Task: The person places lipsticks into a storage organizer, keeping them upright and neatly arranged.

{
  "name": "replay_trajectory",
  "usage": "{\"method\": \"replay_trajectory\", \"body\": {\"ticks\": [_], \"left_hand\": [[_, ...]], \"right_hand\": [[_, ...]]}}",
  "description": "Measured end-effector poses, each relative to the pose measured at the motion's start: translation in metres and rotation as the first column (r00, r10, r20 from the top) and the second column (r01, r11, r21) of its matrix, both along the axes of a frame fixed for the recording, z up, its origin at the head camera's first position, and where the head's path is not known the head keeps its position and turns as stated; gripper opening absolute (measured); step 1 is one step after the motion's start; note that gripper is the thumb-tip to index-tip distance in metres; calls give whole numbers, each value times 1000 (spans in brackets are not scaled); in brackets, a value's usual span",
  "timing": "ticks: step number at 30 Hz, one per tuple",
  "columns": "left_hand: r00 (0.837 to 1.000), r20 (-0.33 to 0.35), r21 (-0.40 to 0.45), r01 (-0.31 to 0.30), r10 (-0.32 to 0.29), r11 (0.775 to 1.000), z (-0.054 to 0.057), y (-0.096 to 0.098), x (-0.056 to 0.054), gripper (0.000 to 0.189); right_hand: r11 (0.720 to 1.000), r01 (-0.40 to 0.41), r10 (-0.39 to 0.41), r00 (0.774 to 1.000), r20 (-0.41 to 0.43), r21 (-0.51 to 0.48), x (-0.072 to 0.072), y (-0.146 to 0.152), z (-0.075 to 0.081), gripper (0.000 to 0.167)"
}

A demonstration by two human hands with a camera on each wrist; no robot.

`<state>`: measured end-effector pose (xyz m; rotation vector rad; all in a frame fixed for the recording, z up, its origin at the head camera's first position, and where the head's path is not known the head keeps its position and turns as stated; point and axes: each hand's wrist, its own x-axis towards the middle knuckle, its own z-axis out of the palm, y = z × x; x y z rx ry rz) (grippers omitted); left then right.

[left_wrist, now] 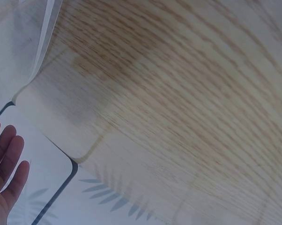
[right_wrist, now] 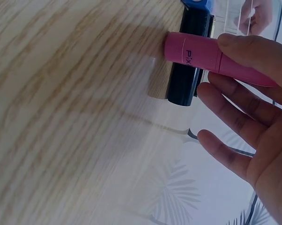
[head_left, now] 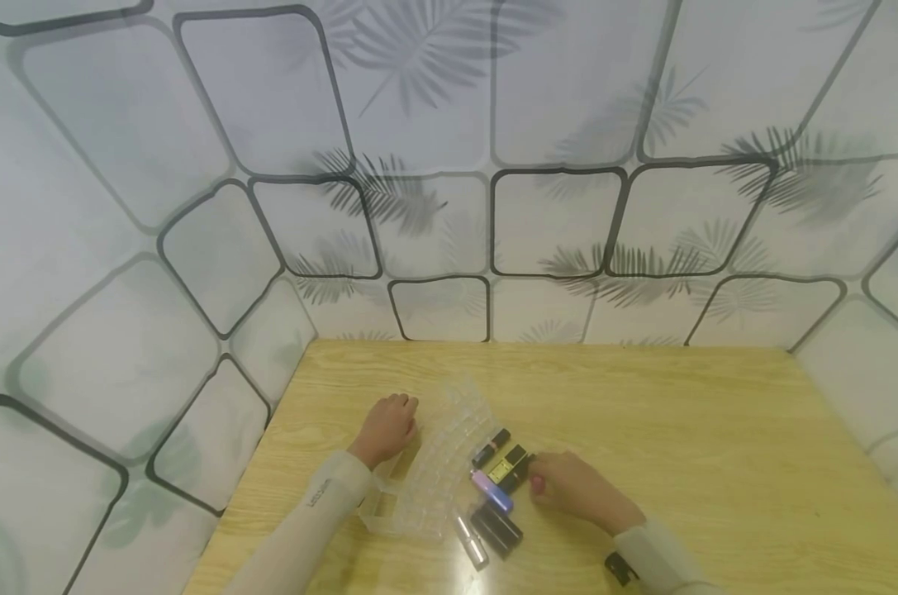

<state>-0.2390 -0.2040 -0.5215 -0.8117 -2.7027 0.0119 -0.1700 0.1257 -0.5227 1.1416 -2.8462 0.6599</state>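
My right hand [head_left: 578, 489] pinches a pink lipstick tube [right_wrist: 197, 49] between thumb and fingers. Its other fingers spread loosely, and lettering shows on the tube. Just past it lies a black tube [right_wrist: 181, 86] on the table. My left hand [head_left: 386, 430] is beside a clear plastic organizer [head_left: 437, 475] with many small compartments; in the left wrist view its fingers [left_wrist: 10, 154] are loosely bent with nothing in them. Between my hands lie a dark tube [head_left: 491, 448], a gold-and-black lipstick [head_left: 502, 471] and a purple-blue tube [head_left: 491, 491].
Closer to me on the table are a thick black tube [head_left: 496, 530] and a silver tube [head_left: 470, 540]. The wood-grain table [head_left: 679, 421] meets patterned curtains [head_left: 553, 223] at the back and sides. A small black device [head_left: 621, 568] sits at my right wrist.
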Motion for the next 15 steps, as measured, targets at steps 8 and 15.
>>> {"method": "replay_trajectory", "body": {"ticks": [8, 15], "left_hand": [[1000, -15, -4, -5, 5, 1000, -2, 0, 0, 9], [1000, -12, -12, -7, 7, 1000, -3, -1, -1, 9]], "right_hand": [[998, -23, 21, 999, -32, -53, -2, -1, 12, 4], [997, -44, 43, 999, -15, -69, -8, -1, 29, 11]]}}
